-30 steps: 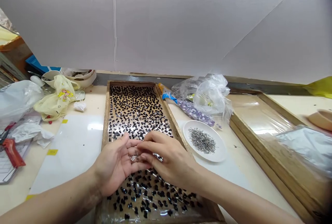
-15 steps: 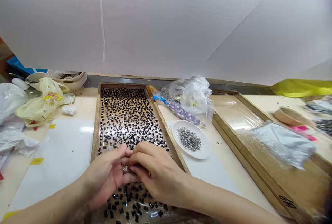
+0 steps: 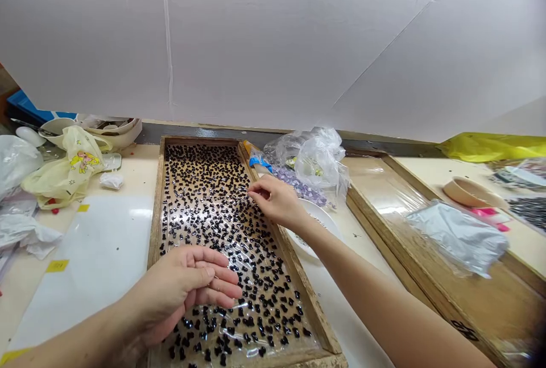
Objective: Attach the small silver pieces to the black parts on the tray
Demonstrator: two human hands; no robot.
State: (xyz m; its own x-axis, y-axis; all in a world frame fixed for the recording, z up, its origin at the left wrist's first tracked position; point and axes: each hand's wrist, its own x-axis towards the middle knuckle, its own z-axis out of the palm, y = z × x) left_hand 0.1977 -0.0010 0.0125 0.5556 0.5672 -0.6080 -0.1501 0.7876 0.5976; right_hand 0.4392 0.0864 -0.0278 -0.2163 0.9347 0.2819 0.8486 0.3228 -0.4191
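Over the near left part of a wooden tray (image 3: 318, 300), my left hand (image 3: 200, 282) lies palm up. Its fingers are stretched out and the thumb rests across them; a tiny glint shows on the fingers, too small to make out surely. My right hand (image 3: 275, 200) reaches to the tray's right side, thumb and forefinger pinched on what looks like a thin metal pin, low over the small black bow-shaped pieces (image 3: 205, 203). Several of these lie spread on clear film in the tray. Partly behind my right forearm is a white plate (image 3: 328, 223) of small metal pins.
Clear plastic bags (image 3: 318, 157) and a purple patterned item (image 3: 298, 186) lie right of the tray. Another wooden tray (image 3: 367, 220) holds a silvery bag (image 3: 460, 237). At left are a yellow bag (image 3: 68, 169), a tub (image 3: 123, 135) and a white sheet (image 3: 102, 254).
My hands were together over the tray, with small metal pins in the left fingers. The right has moved away and forward to the tray's right side; the left fingers have straightened.
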